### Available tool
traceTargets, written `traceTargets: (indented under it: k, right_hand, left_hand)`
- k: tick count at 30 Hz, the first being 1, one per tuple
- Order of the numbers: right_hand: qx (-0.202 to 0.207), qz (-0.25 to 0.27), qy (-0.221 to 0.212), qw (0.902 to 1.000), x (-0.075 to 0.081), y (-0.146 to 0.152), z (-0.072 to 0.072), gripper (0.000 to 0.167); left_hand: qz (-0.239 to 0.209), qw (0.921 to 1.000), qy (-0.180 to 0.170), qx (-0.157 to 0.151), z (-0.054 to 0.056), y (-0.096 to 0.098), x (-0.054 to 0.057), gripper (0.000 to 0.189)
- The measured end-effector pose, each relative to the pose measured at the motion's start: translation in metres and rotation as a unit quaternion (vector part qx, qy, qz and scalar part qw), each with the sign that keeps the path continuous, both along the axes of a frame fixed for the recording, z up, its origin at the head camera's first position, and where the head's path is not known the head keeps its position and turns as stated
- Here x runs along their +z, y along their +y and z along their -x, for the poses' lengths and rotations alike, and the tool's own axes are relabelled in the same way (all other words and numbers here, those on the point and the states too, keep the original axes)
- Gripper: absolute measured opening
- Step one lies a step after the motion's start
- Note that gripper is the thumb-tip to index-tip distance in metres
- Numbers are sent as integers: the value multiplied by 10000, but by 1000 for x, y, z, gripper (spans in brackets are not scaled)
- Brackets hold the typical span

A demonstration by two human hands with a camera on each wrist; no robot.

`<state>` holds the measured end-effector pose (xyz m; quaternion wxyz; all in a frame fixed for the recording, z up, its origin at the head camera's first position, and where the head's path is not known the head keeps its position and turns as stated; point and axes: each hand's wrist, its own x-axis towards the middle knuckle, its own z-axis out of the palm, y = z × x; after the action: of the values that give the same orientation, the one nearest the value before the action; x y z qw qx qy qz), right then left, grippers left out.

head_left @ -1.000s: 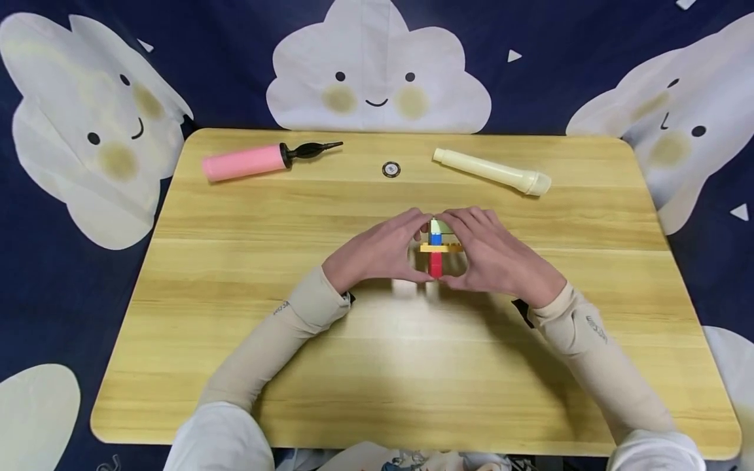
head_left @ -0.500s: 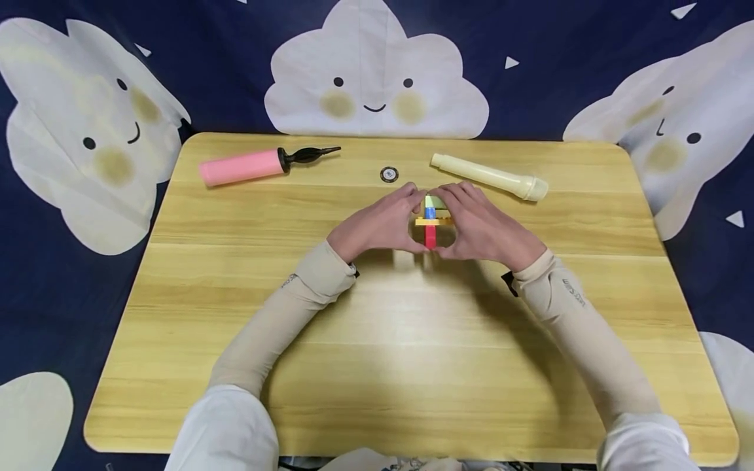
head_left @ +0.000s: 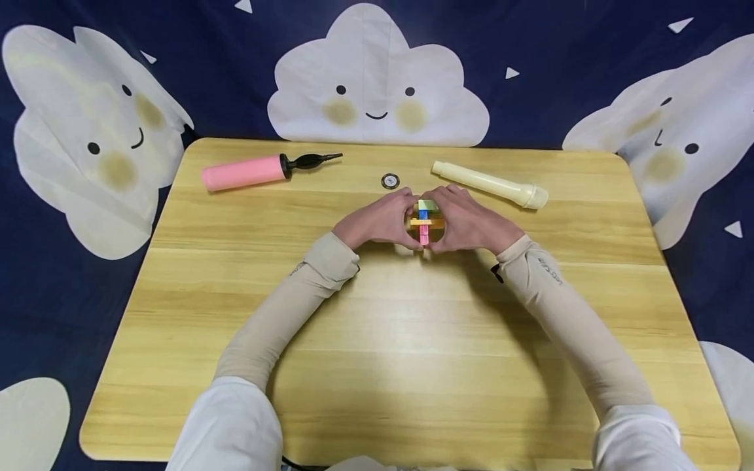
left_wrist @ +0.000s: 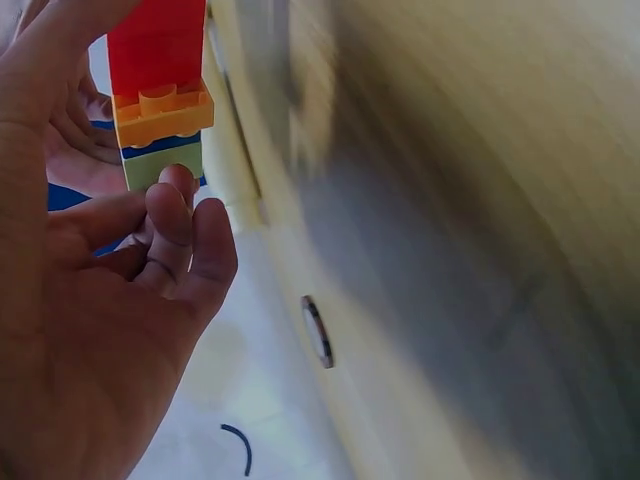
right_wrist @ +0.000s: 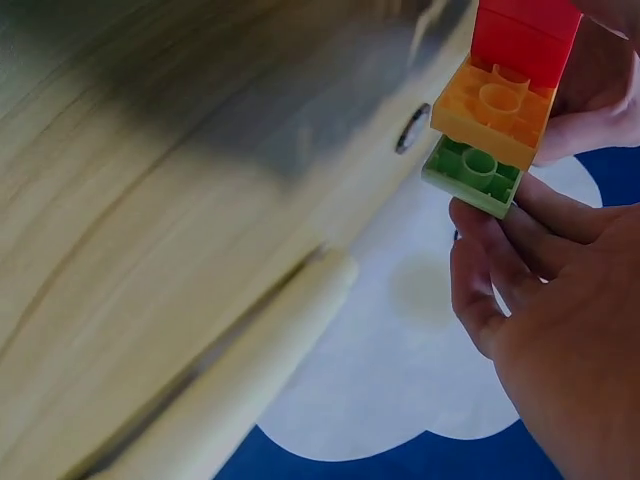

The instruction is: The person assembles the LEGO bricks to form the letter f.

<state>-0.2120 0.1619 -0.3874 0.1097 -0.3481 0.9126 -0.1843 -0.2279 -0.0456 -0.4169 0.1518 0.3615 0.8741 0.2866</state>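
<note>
Between my two hands is a small stack of toy building bricks (head_left: 424,223), raised above the table. In the left wrist view its red brick (left_wrist: 155,45), orange brick (left_wrist: 165,118) and light green brick (left_wrist: 160,163) show, with a thin blue band between orange and green. The hollow undersides of the orange and green bricks face the right wrist camera. My left hand (head_left: 379,220) grips one side, its thumb at the red end and fingertips at the green end. My right hand (head_left: 471,221) grips the other side in the same way.
Beyond the hands lies a round black-and-white chip (head_left: 391,181) on the wooden table (head_left: 377,366). A pink hand pump (head_left: 244,173) with a black nozzle lies at the back left. At the back right is a cream microphone-shaped toy (head_left: 491,185). A dark blue cloud-print cloth (head_left: 518,39) hangs behind.
Both hands have moved away from the body and slightly left with the brick stack, closer to the chip. The head view has shifted a little. The grip looks the same.
</note>
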Motion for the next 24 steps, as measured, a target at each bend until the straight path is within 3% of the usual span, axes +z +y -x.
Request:
traceTargets:
  k: [9, 24]
  right_hand:
    - [-117, -46, -426, 9990, -13, 0, 10, 95]
    - [-191, 86, -608, 9979, -29, 4, 15, 93]
  left_hand:
    - [177, 9996, -228, -49, 8, -1, -11, 73]
    - [349, 9988, -326, -115, 14, 3, -21, 63]
